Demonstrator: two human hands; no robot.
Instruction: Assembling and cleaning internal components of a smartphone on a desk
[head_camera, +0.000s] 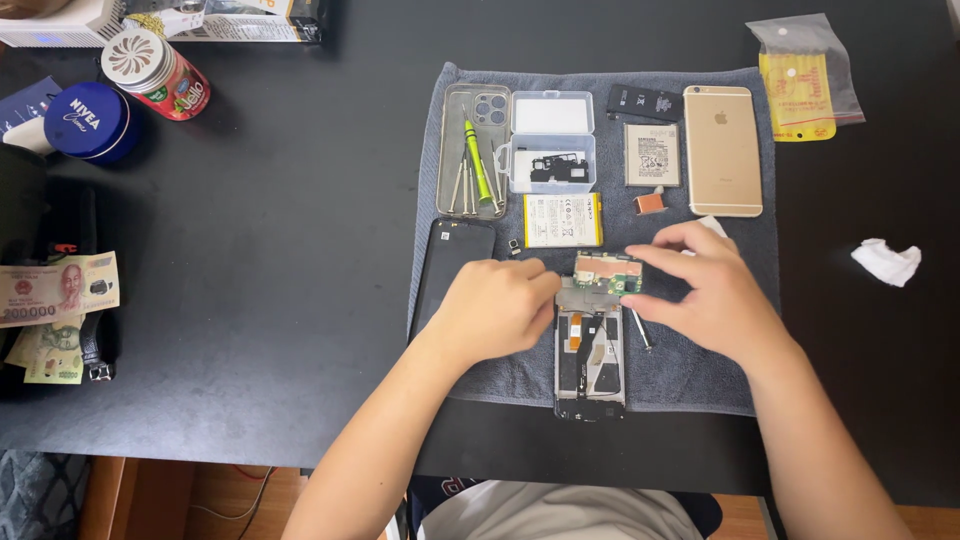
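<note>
2 hands on circuit board, opened phone.

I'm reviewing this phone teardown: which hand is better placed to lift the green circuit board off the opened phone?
The right hand, probably. Its fingertips already pinch the circuit board at its right edge, while the left hand rests at the left edge of the opened phone, seemingly steadying it.

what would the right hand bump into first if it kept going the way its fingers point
The right hand points left across the grey towel, fingertips already on the green circuit board atop the opened phone frame. Past that, it would likely meet the left hand, though depth is unclear.
</note>
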